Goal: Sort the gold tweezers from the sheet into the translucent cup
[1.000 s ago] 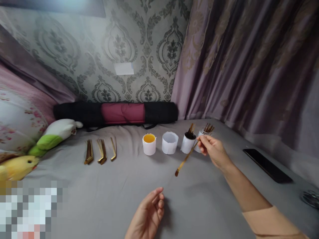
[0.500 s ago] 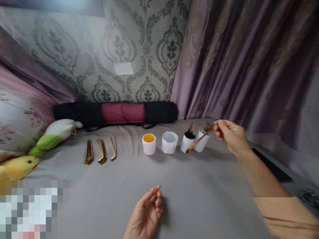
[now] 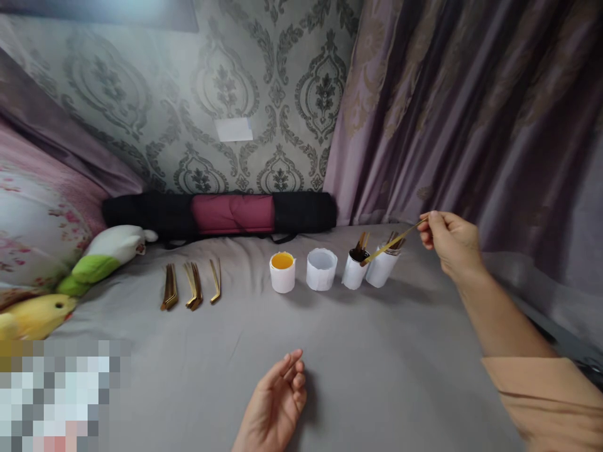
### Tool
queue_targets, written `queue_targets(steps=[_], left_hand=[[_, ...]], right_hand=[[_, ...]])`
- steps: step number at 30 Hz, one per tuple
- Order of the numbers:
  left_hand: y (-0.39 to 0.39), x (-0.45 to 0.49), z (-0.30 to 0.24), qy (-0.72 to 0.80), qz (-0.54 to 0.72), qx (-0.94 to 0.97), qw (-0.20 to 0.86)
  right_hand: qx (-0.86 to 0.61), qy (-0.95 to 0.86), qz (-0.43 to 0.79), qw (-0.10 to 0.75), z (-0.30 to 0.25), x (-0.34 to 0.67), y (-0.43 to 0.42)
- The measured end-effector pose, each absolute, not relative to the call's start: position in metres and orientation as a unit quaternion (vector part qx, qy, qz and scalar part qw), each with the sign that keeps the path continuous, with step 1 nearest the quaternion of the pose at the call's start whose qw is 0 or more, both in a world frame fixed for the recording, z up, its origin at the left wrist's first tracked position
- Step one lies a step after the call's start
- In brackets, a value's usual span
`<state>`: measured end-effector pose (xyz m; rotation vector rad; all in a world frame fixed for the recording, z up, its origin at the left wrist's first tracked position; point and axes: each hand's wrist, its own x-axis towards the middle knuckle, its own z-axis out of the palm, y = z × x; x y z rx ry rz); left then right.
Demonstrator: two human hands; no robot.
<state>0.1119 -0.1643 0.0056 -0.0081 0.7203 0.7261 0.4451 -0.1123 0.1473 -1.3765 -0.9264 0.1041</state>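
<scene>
- Our right hand (image 3: 452,245) pinches one end of a slim golden stick (image 3: 394,244) between thumb and fingertips.
- We see it slant down leftward to the rim of a dark-mouthed can (image 3: 353,274); whether they touch, we cannot tell.
- Just right of that can stands our jar (image 3: 380,272) of thin sticks.
- Our left hand (image 3: 276,398), fingers loosely half-curled, is nearer us, over gray cloth (image 3: 377,376).

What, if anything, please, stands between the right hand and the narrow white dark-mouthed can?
The white cylindrical jar holding thin brown sticks stands between the right hand and the can in this view; the hand's slender golden-brown brush crosses it.
</scene>
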Motion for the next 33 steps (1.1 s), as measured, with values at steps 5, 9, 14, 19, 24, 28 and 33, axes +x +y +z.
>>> queue_targets(steps=[5, 9, 14, 19, 24, 28, 33], left_hand=[[-0.165, 0.111, 0.004, 0.335, 0.349, -0.001, 0.875], [-0.165, 0.111, 0.003, 0.335, 0.347, -0.003, 0.876], [-0.165, 0.111, 0.004, 0.337, 0.348, 0.001, 0.875], [-0.165, 0.111, 0.005, 0.338, 0.344, 0.003, 0.876], [-0.164, 0.111, 0.004, 0.337, 0.346, 0.003, 0.876], [-0.164, 0.112, 0.004, 0.338, 0.344, 0.003, 0.876], [-0.164, 0.111, 0.003, 0.339, 0.344, 0.004, 0.875]], right_hand=[[-0.626, -0.417, -0.002, 0.659, 0.150, 0.449, -0.107], [-0.639, -0.447, -0.028, 0.625, 0.149, 0.449, -0.105], [-0.655, -0.476, -0.068, 0.583, 0.146, 0.449, -0.100], [-0.662, -0.494, -0.086, 0.557, 0.145, 0.446, -0.095], [-0.672, -0.521, -0.097, 0.517, 0.143, 0.442, -0.089], [-0.686, -0.542, -0.086, 0.478, 0.140, 0.438, -0.083], [-0.699, -0.560, -0.070, 0.438, 0.134, 0.432, -0.077]])
